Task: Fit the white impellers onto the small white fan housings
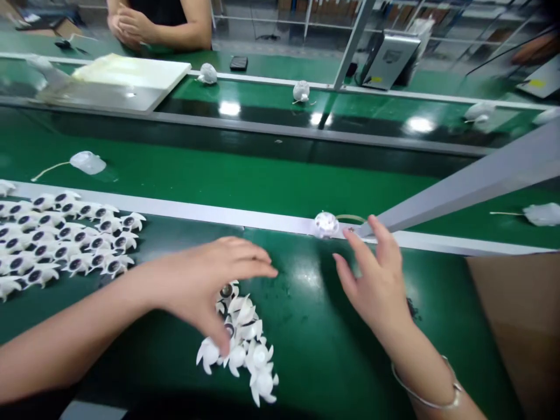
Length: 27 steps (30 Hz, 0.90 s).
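Observation:
My left hand (pixel 210 280) hovers over a small heap of white finned plastic parts (pixel 245 344) on the green bench, fingers stretched out and the thumb pointing down onto the heap. My right hand (pixel 376 280) is open with fingers spread, its tips just right of a round white assembled part (pixel 326 224) with a thin wire that lies on the white strip at the belt's edge. Neither hand holds anything.
Rows of white parts with dark centres (pixel 65 239) lie at the left. More assembled parts (pixel 87 162) ride the green conveyor (pixel 227 175). A grey slanted bar (pixel 472 181) crosses at right. Another person's hands (pixel 131 26) rest on the far bench, near a white tray (pixel 131 73).

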Available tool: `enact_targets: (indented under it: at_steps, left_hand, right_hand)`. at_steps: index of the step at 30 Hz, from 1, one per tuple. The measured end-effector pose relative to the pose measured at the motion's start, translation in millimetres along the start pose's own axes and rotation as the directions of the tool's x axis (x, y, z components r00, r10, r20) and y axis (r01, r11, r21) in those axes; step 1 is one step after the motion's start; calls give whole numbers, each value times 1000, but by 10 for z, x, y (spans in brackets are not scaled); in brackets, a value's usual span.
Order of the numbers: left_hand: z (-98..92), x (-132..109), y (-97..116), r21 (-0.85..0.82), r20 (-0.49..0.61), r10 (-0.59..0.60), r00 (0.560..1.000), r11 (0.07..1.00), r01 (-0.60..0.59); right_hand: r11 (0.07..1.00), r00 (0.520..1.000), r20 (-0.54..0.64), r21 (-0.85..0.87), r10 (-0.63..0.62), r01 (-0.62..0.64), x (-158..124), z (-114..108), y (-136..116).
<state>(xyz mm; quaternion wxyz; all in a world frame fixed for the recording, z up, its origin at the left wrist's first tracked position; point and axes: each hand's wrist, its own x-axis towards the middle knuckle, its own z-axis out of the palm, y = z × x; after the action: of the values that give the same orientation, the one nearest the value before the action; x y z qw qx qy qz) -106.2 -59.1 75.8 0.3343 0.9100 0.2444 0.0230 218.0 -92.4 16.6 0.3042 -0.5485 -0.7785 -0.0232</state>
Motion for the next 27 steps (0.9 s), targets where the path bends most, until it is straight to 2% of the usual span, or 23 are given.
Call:
enact_targets:
  at_steps: [2, 4, 5, 7, 8, 9, 11, 14, 17, 21, 24, 27]
  left_hand:
    - [268, -307, 25, 66, -18, 5, 1000, 998, -4]
    - [591, -508, 38, 133, -94, -9, 996, 991, 21]
    - [749, -557, 51, 172, -145, -19, 989, 984, 44]
    - [1019, -540, 111, 228, -236, -19, 972, 971, 74]
    - [1121, -481, 161, 233, -272, -35, 962, 967, 101]
    - [1200, -394, 221, 235, -304, -61, 951, 962, 137]
    - [1282, -175, 354, 238, -349, -130, 928, 946, 222]
    - [1233, 165, 520, 233, -344, -195, 918, 930, 285]
    - [1018, 437, 587, 168, -232, -251, 940, 941, 293]
    - [646, 712, 552, 56, -30, -315, 949, 947, 316]
    - [458, 862, 507, -6, 59, -299, 953, 954, 299]
    - [382, 976, 463, -137, 117, -206, 972, 966, 221]
  right_hand:
    - [1000, 1000, 2, 12, 16, -16, -110, -86, -43]
    - [990, 987, 136, 120, -88, 71, -328, -168, -161]
    - [975, 961, 221, 180, -167, 128, -467, -190, -241]
    - [938, 886, 347, 269, -308, 220, -763, -177, -409]
    - [928, 865, 370, 282, -339, 243, -900, -146, -482]
    - [929, 861, 377, 277, -341, 246, -1021, -106, -538]
    - [947, 890, 354, 244, -286, 207, -1190, -28, -589]
    - [980, 949, 293, 191, -115, 60, -1268, 1, -536]
    - [979, 971, 238, 201, -4, -46, -1248, -106, -429]
    - [958, 981, 195, 277, 21, -76, -1265, -304, -309]
    - [948, 979, 111, 253, 170, -193, -1307, -408, -186]
    - [936, 944, -13, 139, 328, -323, -1305, -474, -11]
